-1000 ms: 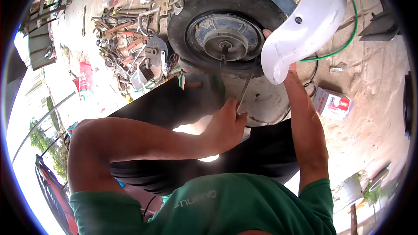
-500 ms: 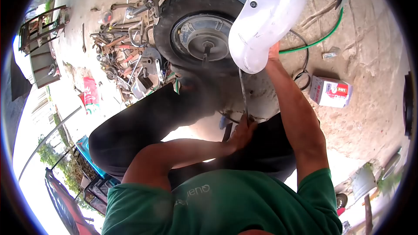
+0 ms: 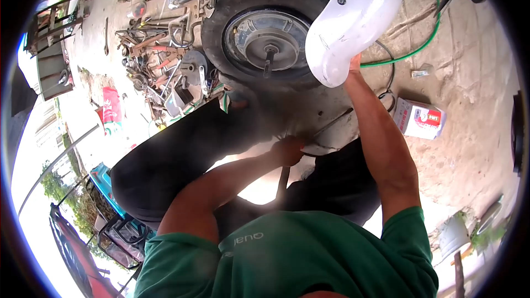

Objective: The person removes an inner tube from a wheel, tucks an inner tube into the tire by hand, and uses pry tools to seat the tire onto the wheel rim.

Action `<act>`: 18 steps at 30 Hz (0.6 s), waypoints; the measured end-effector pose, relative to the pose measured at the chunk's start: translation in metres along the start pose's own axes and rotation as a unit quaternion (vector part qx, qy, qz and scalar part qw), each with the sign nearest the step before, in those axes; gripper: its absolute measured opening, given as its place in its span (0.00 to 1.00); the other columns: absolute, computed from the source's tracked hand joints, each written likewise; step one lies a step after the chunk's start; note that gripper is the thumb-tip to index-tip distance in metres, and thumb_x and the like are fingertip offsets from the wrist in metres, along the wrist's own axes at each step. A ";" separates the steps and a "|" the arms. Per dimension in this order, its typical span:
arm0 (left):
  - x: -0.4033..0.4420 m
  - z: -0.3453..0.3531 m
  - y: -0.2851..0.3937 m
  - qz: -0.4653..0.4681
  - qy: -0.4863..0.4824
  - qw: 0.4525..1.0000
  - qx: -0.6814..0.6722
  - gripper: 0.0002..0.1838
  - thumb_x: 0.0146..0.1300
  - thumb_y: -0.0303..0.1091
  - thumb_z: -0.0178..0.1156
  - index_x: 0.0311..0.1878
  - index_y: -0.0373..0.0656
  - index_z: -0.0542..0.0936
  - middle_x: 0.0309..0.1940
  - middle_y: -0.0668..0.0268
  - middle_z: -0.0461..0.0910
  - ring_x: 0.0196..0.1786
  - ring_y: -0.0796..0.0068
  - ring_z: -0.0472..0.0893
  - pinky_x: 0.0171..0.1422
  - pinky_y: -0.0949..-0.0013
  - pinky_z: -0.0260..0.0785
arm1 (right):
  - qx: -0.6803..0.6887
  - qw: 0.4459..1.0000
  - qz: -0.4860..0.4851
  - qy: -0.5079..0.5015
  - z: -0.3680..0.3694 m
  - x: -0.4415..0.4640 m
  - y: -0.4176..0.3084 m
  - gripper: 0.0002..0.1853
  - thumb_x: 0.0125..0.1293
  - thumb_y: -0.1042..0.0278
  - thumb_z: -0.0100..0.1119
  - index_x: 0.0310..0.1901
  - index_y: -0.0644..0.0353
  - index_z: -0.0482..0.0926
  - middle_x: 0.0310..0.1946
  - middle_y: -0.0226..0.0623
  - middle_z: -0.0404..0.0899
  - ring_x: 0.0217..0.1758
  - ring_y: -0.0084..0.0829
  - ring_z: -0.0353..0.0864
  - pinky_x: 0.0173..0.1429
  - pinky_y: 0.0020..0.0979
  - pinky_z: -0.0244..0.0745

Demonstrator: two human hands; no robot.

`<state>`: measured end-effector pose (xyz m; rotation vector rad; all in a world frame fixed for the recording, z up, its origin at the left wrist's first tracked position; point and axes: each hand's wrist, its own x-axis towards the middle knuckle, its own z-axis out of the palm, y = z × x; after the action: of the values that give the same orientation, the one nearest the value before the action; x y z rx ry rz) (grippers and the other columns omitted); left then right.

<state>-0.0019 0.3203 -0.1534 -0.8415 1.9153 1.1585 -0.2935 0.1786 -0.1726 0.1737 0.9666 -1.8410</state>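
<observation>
My left hand [image 3: 290,150] is closed, low between my knees. A long thin rod-like tool [image 3: 334,121] slants up and right from near its fingers; its far end is dark. A dark bar [image 3: 283,182] shows just below this hand, and I cannot tell whether it is held. My right hand [image 3: 355,67] reaches behind the lower end of a scuffed white curved body panel [image 3: 356,16], which hides most of its fingers. Left of the panel stands a wheel [image 3: 270,27] with a black tyre and an axle sticking out of its hub.
Wrenches and other metal tools [image 3: 160,66] lie heaped left of the wheel. A green hose [image 3: 425,47] and a dark cable [image 3: 391,72] run over the ground at right, beside a white and red box [image 3: 420,118]. A red packet [image 3: 111,107] lies at left.
My left hand has moved left and up. The rod pointed up to the panel's lower end and now slants right, apart from it. The wheel and panel appear farther right in view.
</observation>
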 end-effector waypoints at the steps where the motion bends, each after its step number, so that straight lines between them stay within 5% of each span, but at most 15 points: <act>1: -0.010 -0.025 0.011 -0.033 0.013 0.999 -0.012 0.15 0.71 0.43 0.59 0.50 0.43 0.84 0.50 0.52 0.84 0.56 0.48 0.83 0.60 0.51 0.77 | 0.065 0.998 0.023 0.009 0.005 -0.002 -0.002 0.18 0.76 0.65 0.56 0.61 0.67 0.79 0.52 0.38 0.86 0.54 0.31 0.85 0.57 0.34 0.81; 4: -0.006 -0.089 -0.002 -0.004 -0.087 0.992 0.094 0.16 0.70 0.45 0.59 0.52 0.45 0.85 0.48 0.51 0.85 0.55 0.47 0.84 0.60 0.51 0.77 | 0.000 0.999 -0.041 -0.017 -0.015 0.014 0.012 0.20 0.72 0.62 0.62 0.59 0.67 0.81 0.51 0.39 0.88 0.53 0.33 0.86 0.57 0.35 0.81; 5: -0.021 -0.125 0.009 -0.020 -0.060 0.992 0.110 0.17 0.70 0.46 0.60 0.51 0.43 0.85 0.48 0.51 0.85 0.53 0.47 0.85 0.59 0.52 0.77 | -0.115 0.988 -0.095 -0.028 -0.027 0.026 0.021 0.21 0.70 0.61 0.64 0.57 0.67 0.82 0.50 0.39 0.88 0.52 0.34 0.87 0.57 0.36 0.81; 8: -0.059 -0.230 0.012 -0.054 -0.039 0.985 0.160 0.22 0.68 0.51 0.63 0.47 0.38 0.84 0.47 0.48 0.85 0.51 0.46 0.86 0.59 0.52 0.77 | -0.428 0.886 -0.170 -0.057 -0.024 0.025 0.002 0.20 0.71 0.60 0.63 0.59 0.63 0.81 0.52 0.42 0.86 0.55 0.38 0.85 0.61 0.40 0.80; 10: -0.089 -0.284 -0.004 0.013 0.000 0.951 0.309 0.25 0.67 0.55 0.65 0.46 0.37 0.86 0.50 0.46 0.85 0.52 0.45 0.85 0.59 0.50 0.76 | -0.513 0.832 -0.205 -0.050 -0.022 0.024 -0.002 0.21 0.69 0.58 0.65 0.58 0.61 0.82 0.51 0.46 0.86 0.56 0.41 0.86 0.60 0.41 0.80; 12: -0.118 -0.314 -0.011 -0.151 0.188 0.956 0.170 0.29 0.66 0.59 0.66 0.51 0.39 0.86 0.52 0.45 0.85 0.55 0.48 0.85 0.61 0.52 0.76 | -0.497 0.827 -0.263 -0.022 -0.028 0.039 0.011 0.21 0.64 0.55 0.70 0.52 0.62 0.86 0.47 0.52 0.89 0.53 0.46 0.89 0.54 0.42 0.81; 15: -0.120 -0.326 -0.049 -0.179 0.266 0.946 0.054 0.38 0.65 0.64 0.66 0.61 0.35 0.82 0.53 0.44 0.85 0.58 0.51 0.85 0.65 0.54 0.74 | -0.523 0.809 -0.268 -0.039 -0.023 0.039 0.008 0.24 0.62 0.51 0.71 0.54 0.60 0.85 0.49 0.52 0.88 0.55 0.49 0.88 0.55 0.42 0.80; 18: -0.069 -0.306 -0.086 -0.153 0.413 0.898 -0.001 0.54 0.58 0.73 0.66 0.69 0.29 0.71 0.60 0.39 0.81 0.66 0.43 0.80 0.71 0.54 0.70 | -0.518 0.798 -0.307 0.000 -0.015 0.034 0.007 0.26 0.62 0.50 0.71 0.56 0.60 0.84 0.50 0.48 0.89 0.55 0.47 0.88 0.56 0.42 0.80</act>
<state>0.0277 0.0200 -0.0328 -1.7693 2.2891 0.6360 -0.3084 0.1638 -0.2040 -0.9112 2.0531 -1.5500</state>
